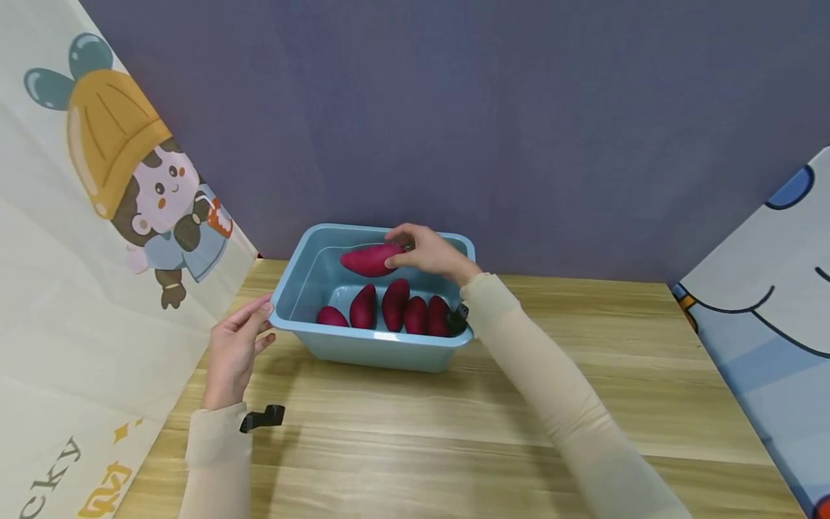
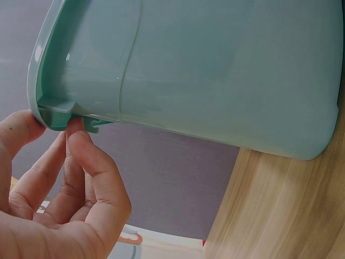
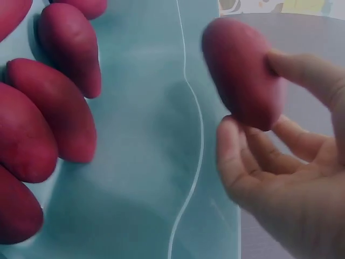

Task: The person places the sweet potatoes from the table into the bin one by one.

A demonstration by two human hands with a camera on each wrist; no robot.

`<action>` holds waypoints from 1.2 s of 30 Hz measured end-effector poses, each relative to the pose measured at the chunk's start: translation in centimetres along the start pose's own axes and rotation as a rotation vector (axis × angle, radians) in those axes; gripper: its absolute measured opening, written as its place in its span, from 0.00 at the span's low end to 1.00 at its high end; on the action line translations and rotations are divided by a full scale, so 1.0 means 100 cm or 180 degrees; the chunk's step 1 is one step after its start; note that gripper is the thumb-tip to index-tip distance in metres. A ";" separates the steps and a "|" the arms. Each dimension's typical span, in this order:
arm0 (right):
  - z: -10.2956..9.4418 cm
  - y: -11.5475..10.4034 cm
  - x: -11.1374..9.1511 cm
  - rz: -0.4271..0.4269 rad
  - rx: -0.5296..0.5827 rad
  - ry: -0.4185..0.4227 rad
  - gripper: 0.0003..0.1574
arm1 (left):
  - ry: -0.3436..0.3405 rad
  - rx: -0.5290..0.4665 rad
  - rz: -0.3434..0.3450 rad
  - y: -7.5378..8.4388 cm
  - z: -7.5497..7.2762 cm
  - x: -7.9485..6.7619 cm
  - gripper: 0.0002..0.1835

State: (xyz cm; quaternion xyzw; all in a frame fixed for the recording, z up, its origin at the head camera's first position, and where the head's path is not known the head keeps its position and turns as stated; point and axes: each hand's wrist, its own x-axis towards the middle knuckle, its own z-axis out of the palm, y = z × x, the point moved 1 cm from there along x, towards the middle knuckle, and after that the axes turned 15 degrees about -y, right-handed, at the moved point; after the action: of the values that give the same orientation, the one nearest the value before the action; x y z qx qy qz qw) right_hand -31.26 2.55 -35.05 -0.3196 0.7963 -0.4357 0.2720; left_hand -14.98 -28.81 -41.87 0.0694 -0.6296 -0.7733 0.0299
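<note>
A light blue plastic bin stands on the table with several red-purple sweet potatoes in it, lined up along its near side. My right hand holds another sweet potato over the back half of the bin, thumb on one side and fingers on the other. The right wrist view shows this sweet potato raised beside the inner wall, apart from the others. At the bin's left near corner, my left hand pinches the rim between thumb and fingers.
The wood-grain table extends in front of the bin and to its right. Behind rises a grey-purple wall, close to the bin's back rim. Printed cartoon curtains hang on the left and on the right.
</note>
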 end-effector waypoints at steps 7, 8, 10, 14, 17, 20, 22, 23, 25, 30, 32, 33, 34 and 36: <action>0.003 0.004 0.003 0.0060 -0.0104 -0.0053 0.33 | -0.0015 0.0005 -0.0015 0.000 -0.001 -0.001 0.22; 0.003 0.004 0.003 0.0058 -0.0113 -0.0056 0.33 | -0.0017 0.0007 -0.0017 0.000 -0.001 -0.001 0.22; 0.003 0.005 0.003 0.0063 -0.0161 -0.0051 0.34 | -0.0014 0.0015 -0.0020 0.000 -0.001 -0.001 0.22; 0.004 0.005 0.003 0.0050 -0.0130 -0.0048 0.32 | -0.0027 0.0028 -0.0016 0.000 0.000 0.000 0.22; 0.004 0.006 0.003 0.0016 -0.0086 -0.0070 0.31 | -0.0034 0.0046 -0.0010 0.000 0.000 0.000 0.22; 0.003 0.006 0.003 -0.0047 -0.0072 -0.0054 0.32 | -0.0048 0.0026 -0.0002 0.000 0.001 0.001 0.22; 0.002 0.004 0.002 -0.0088 -0.0065 -0.0014 0.32 | -0.0060 0.0006 0.0005 0.000 0.001 0.001 0.22; 0.002 0.003 0.002 -0.0111 -0.0070 0.0010 0.32 | -0.0063 -0.0011 0.0000 0.000 0.001 0.001 0.22; 0.000 -0.002 0.000 -0.0145 -0.0046 0.0064 0.32 | -0.0068 -0.0007 -0.0005 0.000 0.001 0.002 0.22; -0.005 -0.021 -0.007 -0.0328 -0.0041 0.0231 0.29 | -0.0014 0.0297 0.0008 -0.001 0.003 0.004 0.22; -0.008 -0.030 -0.011 -0.0424 -0.0086 0.0277 0.28 | 0.0044 0.0486 0.0054 0.000 0.003 0.004 0.22; -0.009 -0.034 -0.013 -0.0473 -0.0100 0.0280 0.27 | 0.0087 0.0624 0.0094 0.001 0.003 0.003 0.22; -0.010 -0.038 -0.015 -0.0517 -0.0123 0.0279 0.26 | 0.0123 0.0766 0.0148 0.003 0.003 0.003 0.22; -0.011 -0.046 -0.019 -0.0578 -0.0166 0.0261 0.26 | 0.0206 0.1117 0.0286 0.006 0.003 0.001 0.21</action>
State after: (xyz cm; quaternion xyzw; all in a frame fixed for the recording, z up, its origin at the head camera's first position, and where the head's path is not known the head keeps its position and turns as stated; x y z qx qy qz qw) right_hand -29.55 2.67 -30.24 -0.3793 0.7855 -0.4504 0.1902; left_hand -15.14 -28.64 -41.24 0.0702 -0.7560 -0.6468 0.0721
